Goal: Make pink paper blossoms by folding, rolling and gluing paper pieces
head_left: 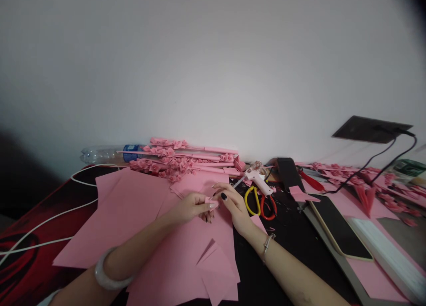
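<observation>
My left hand (191,207) pinches a small folded piece of pink paper (212,201) between thumb and fingers. Bent over that same piece from the other side, my right hand (234,207) has its fingertips at the upper edge; its thumb is partly hidden. Both hands are just above large pink paper sheets (179,253) on the table. Smaller pink squares (218,268) lie in front of them. Just beyond my right hand are a white glue gun (259,181) and scissors with yellow and red handles (253,202).
Pink paper flowers on stems (176,159) are piled against the wall, beside a clear plastic bottle (103,155). To the right lie a phone (342,228), a long white pack (389,257) and more paper flowers (396,193). A white cable (43,221) crosses the left side.
</observation>
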Tool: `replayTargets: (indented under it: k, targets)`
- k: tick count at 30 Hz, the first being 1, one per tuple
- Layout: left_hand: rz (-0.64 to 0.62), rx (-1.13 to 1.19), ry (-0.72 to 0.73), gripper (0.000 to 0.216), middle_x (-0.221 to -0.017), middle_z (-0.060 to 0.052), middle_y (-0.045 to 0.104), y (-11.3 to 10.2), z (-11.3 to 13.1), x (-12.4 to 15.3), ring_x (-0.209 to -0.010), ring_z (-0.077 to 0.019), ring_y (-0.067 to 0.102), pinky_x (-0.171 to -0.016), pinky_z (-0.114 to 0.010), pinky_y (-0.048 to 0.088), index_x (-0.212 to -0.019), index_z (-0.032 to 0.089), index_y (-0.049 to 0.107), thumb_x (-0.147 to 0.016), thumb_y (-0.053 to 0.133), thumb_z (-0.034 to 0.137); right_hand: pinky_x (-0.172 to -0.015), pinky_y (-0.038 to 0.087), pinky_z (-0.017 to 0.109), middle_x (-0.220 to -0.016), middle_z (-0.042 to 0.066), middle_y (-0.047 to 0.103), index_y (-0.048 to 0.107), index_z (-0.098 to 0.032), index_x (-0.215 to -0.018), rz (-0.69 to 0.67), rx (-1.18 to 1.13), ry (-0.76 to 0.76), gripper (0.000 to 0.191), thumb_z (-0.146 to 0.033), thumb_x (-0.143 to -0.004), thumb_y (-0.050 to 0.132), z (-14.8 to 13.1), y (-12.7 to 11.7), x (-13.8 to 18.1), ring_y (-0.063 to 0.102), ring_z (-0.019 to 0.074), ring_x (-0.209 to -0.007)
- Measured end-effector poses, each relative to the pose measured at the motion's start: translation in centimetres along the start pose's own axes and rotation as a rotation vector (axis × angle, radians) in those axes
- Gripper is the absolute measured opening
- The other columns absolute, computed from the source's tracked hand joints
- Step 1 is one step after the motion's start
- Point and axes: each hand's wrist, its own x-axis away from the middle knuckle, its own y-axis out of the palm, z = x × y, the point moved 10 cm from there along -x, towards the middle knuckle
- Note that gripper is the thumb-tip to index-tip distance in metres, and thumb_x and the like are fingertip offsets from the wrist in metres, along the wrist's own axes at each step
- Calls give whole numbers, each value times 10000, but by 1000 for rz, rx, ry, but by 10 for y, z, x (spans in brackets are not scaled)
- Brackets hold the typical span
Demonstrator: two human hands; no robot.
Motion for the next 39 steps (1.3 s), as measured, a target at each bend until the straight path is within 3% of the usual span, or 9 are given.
replayTargets:
  k: [3, 6, 11, 18, 27, 33, 39]
  targets:
    - [4, -69, -18, 302, -570, -28, 672, 1, 1, 1, -557, -148, 606, -608, -267, 482, -619, 140, 673, -759, 735, 400, -716, 442, 296, -858, 56, 583, 604, -192, -842, 78, 79, 19, 318, -449, -966, 464, 4, -7, 1, 555, 190, -792]
    - [-26, -125, -23, 300, -554, -26, 656, 4, -1, 0, -535, -139, 588, -586, -256, 466, -595, 134, 668, -750, 730, 384, -573, 363, 239, -667, -24, 472, 506, -197, -759, -51, 167, 112, 264, -374, -954, 484, 17, 5, 1, 437, 130, -596]
    - [-95, -173, -44, 278, -515, -12, 619, 8, -10, -1, -501, -137, 571, -545, -252, 441, -576, 138, 631, -757, 665, 347, -551, 304, 215, -609, -48, 433, 434, -191, -661, -324, 264, 124, 285, -243, -937, 480, 23, 30, 6, 398, 102, -568]
    - [-110, -250, -60, 225, -509, 11, 598, 8, -12, 0, -490, -114, 551, -531, -223, 420, -582, 155, 611, -770, 638, 276, -532, 317, 208, -592, -41, 477, 441, -190, -652, -394, 205, 202, 271, -191, -923, 448, 26, 35, 10, 441, 101, -545]
    - [-117, -190, -36, 244, -536, 2, 616, 9, -10, 1, -504, -126, 567, -534, -235, 434, -631, 163, 626, -785, 659, 349, -495, 296, 207, -533, -52, 448, 405, -200, -615, -342, 230, 172, 308, -192, -920, 453, 20, 34, 8, 398, 96, -506]
    - [-28, -124, 5, 357, -544, -7, 624, 3, -3, 0, -510, -133, 576, -550, -256, 452, -605, 154, 625, -773, 703, 460, -495, 324, 215, -570, -47, 442, 431, -210, -671, -201, 159, 166, 305, -305, -960, 430, 22, 22, 4, 401, 106, -521]
    - [60, 13, -101, 343, -675, -20, 705, -5, -11, -1, -527, -142, 649, -545, -249, 479, -765, 162, 607, -704, 762, 462, -546, 350, 230, -605, -44, 467, 469, -205, -700, -37, 337, 97, 211, -177, -909, 466, 19, 4, 3, 433, 113, -545]
